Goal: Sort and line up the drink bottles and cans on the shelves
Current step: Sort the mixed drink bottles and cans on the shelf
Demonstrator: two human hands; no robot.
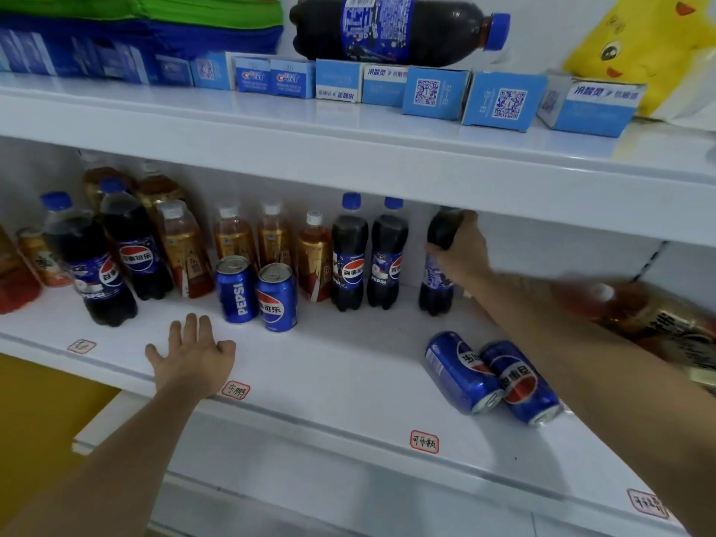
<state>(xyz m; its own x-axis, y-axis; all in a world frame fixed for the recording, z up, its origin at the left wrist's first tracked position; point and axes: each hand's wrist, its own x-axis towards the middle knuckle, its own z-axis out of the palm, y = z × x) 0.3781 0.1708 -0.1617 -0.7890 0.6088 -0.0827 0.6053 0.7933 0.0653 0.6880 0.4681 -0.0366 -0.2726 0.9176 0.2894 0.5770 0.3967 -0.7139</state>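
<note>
My right hand [461, 251] grips an upright Pepsi bottle [436, 282] at the back right of the middle shelf [348, 366], just right of two standing Pepsi bottles [368, 261]. My left hand [193, 356] rests flat on the shelf's front, fingers spread, holding nothing. Two Pepsi cans [257, 292] stand upright behind that hand. Two more Pepsi cans [492, 377] lie on their sides at the front right. Further left stand two Pepsi bottles [112, 257] among several tea bottles [232, 242].
A tea bottle [658, 315] lies on its side at the far right, blurred behind my right forearm. On the top shelf [310, 125] a Pepsi bottle [395, 29] lies across several blue boxes [434, 93]. A yellow bag [651, 44] sits top right. Small labels [424, 441] mark the shelf edge.
</note>
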